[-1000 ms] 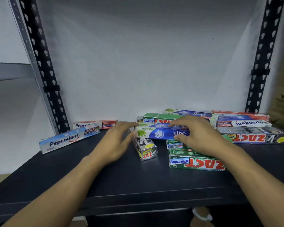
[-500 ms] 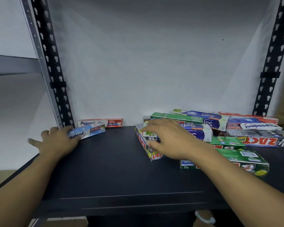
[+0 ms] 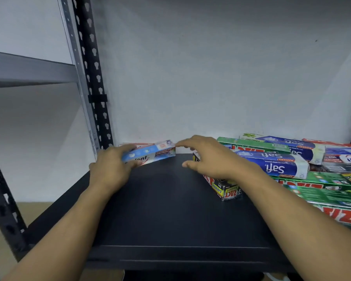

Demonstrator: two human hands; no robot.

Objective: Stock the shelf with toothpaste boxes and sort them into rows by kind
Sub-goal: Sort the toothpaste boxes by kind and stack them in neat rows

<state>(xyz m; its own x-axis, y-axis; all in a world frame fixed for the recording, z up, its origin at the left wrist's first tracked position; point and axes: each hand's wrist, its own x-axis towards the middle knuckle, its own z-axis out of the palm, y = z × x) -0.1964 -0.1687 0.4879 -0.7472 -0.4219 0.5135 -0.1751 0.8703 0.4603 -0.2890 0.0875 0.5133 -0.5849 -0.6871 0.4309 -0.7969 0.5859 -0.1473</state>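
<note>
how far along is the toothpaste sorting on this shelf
Barely started. Done: a red Pepsodent box lies along the back wall. In hand: the left hand grips a blue Pepsodent box in front of it; the right hand hovers open. Left: the Safi boxes and Zact boxes lie jumbled at right.

The black shelf (image 3: 170, 220) bears a heap of toothpaste boxes (image 3: 272, 167) on its right side.

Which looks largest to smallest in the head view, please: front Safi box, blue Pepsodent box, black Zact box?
front Safi box
blue Pepsodent box, partly covered
black Zact box, mostly hidden, so unsure
</note>
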